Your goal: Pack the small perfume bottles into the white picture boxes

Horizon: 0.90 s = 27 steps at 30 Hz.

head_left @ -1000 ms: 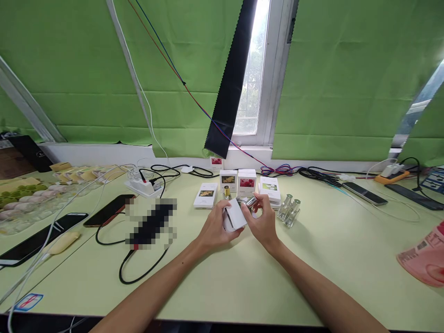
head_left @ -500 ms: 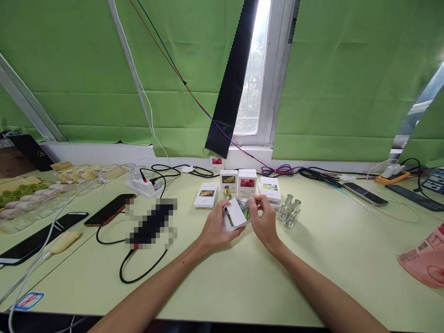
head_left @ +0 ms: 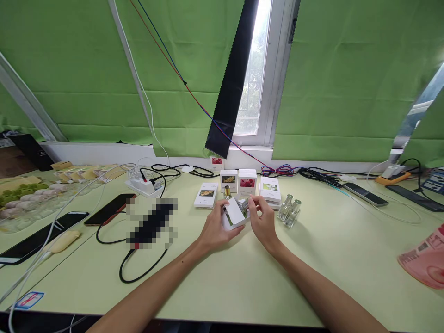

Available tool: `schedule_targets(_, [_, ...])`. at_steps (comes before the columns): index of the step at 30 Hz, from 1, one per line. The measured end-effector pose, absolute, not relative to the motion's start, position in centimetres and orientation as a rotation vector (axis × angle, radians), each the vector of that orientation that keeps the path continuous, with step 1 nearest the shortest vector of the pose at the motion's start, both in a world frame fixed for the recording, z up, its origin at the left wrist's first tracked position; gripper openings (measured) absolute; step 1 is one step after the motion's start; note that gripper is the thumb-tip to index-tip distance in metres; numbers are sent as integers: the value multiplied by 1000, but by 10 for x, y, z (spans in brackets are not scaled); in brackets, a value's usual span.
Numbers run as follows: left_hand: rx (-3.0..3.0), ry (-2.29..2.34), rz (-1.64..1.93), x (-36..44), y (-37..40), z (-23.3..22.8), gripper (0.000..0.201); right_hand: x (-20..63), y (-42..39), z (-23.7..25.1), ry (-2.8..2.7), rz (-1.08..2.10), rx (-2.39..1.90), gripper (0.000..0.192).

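**Right hand shifted: thumb drawn back from over the white carton to its right edge**

Carton position: tilted, in the left hand, in front of the gold-capped bottle. A silver-topped bottle appears to sit at the carton's right side, partly hidden.

Caution: a skewed bottle could catch and crease the carton; a weak pinch could drop it onto the table.

Pose: forearms converge from the near edge. Left fingers grasp the carton along opposite edges. Right thumb and fingertips are drawn together beside the bottle; whether they grip it cannot be told.
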<state>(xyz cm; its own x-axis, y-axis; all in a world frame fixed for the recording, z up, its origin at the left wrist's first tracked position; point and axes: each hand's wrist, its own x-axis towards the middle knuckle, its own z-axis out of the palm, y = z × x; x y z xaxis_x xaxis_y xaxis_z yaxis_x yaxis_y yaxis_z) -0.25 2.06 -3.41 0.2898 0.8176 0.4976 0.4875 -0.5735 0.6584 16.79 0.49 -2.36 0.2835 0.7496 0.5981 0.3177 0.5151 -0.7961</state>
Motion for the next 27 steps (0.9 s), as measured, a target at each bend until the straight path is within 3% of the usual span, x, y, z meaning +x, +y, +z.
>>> schedule_targets(27, [2044,1136,1214,-1,21,-33,71,169,6,-25,-1452,356,-1053,43])
